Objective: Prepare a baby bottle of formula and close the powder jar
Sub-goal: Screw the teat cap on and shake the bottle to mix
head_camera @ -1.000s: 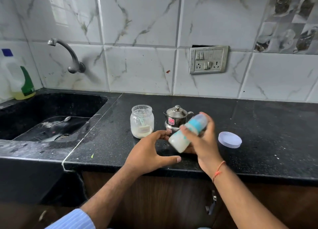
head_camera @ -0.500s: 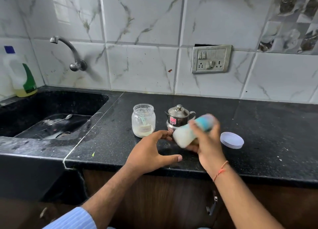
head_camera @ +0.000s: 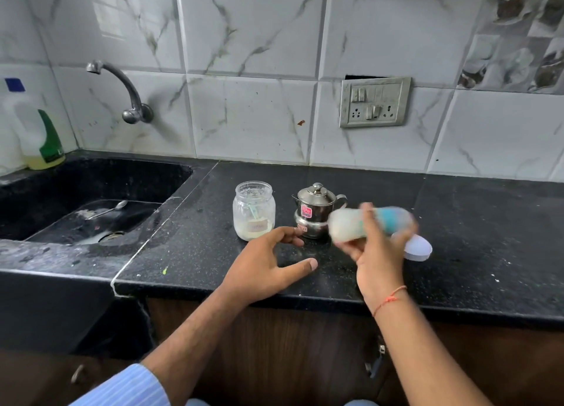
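- A black speckled countertop [head_camera: 457, 228] runs under a wall of white marbled tiles [head_camera: 250, 115], with a switch and socket plate [head_camera: 374, 102] set into the wall.
- At the left is a dark sink [head_camera: 91, 192]; a spoon [head_camera: 108, 209] lies in its basin, a curved metal tap [head_camera: 122, 88] comes out of the wall above it, and a plastic bottle with a green label [head_camera: 36, 131] stands in the far corner.
- The powder jar [head_camera: 254, 211], clear glass with no lid on, stands upright on the countertop with pale powder in its lower part and a scoop handle showing inside.
- Just to the right of it stands a small steel pot with a knobbed lid [head_camera: 316, 211] and a red sticker.
- The jar's white lid [head_camera: 418, 248] lies flat on the countertop further right, partly hidden behind the right hand.
- The right hand [head_camera: 378, 253] is wrapped around the baby bottle [head_camera: 370, 224], held above the countertop and lying nearly sideways; the bottle is blurred, with milky liquid at its left end and a blue part at its right end.
- A red thread [head_camera: 390, 298] circles the right wrist.
- The left hand [head_camera: 265, 268] hovers low over the countertop front, fingers spread and curved, holding nothing, near the jar and the pot.
- A blue striped sleeve [head_camera: 128, 387] shows at the bottom edge.
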